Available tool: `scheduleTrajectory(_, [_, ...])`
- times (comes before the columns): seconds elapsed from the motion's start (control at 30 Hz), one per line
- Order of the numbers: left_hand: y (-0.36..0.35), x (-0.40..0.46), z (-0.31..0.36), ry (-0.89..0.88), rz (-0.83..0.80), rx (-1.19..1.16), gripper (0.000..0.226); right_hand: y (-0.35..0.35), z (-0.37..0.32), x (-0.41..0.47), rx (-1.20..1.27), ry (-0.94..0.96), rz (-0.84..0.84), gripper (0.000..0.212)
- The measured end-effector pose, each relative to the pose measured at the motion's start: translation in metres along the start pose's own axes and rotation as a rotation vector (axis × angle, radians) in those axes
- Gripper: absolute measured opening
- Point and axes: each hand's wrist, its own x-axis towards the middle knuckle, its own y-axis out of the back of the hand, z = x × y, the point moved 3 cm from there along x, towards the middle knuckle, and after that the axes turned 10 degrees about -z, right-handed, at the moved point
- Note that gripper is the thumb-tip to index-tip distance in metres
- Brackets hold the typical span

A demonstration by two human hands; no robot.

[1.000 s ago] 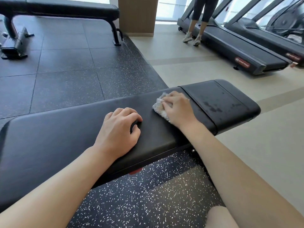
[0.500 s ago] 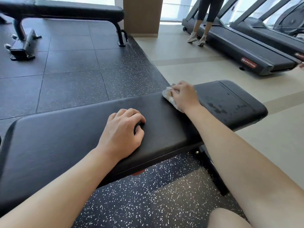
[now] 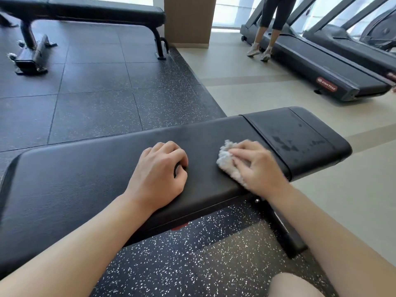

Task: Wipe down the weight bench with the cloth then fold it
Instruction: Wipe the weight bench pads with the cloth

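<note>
A long black padded weight bench [image 3: 85,179] runs across the view in front of me. A crumpled light grey cloth [image 3: 225,161] lies on the pad close to the seam with the shorter seat pad [image 3: 300,129]. My right hand [image 3: 259,166] presses the cloth down with its fingers stretched over it, close to the pad's near edge. My left hand [image 3: 158,176] rests on the middle of the bench with its fingers curled under, holding nothing. Damp streaks [image 3: 287,144] show on the seat pad.
A second black bench [image 3: 85,11] stands at the back left on the dark rubber floor. A tan pillar [image 3: 188,20] rises behind. Treadmills [image 3: 321,67] line the back right, with a person's legs [image 3: 267,28] beside them. My knee [image 3: 293,286] shows at the bottom.
My right hand slid the cloth to the bench's far edge, then drew it back across the pad to the near edge. My left hand stayed in place.
</note>
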Motion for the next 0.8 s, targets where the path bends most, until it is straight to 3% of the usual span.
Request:
scheduleTrajectory(0.1, [0.000,0.001,0.001,0.010,-0.006,0.008,0.011,0.014,0.040,0.037,-0.041,-0.203,0.057,0.017])
scheduleTrajectory(0.23, [0.002,0.000,0.002,0.016,-0.012,0.003,0.011,0.000,0.032,0.089,-0.062,-0.244,0.082,0.020])
scheduleTrajectory(0.37, [0.003,0.000,0.003,0.014,-0.019,0.010,0.011,-0.019,-0.013,0.078,0.016,-0.150,0.057,0.018])
scheduleTrajectory(0.57, [0.002,-0.001,0.005,0.005,-0.009,0.024,0.012,-0.017,-0.039,-0.034,0.079,0.104,0.021,0.016])
scheduleTrajectory(0.8, [0.003,0.000,0.006,0.015,-0.016,0.028,0.014,0.027,0.051,0.014,-0.005,-0.250,0.123,0.017])
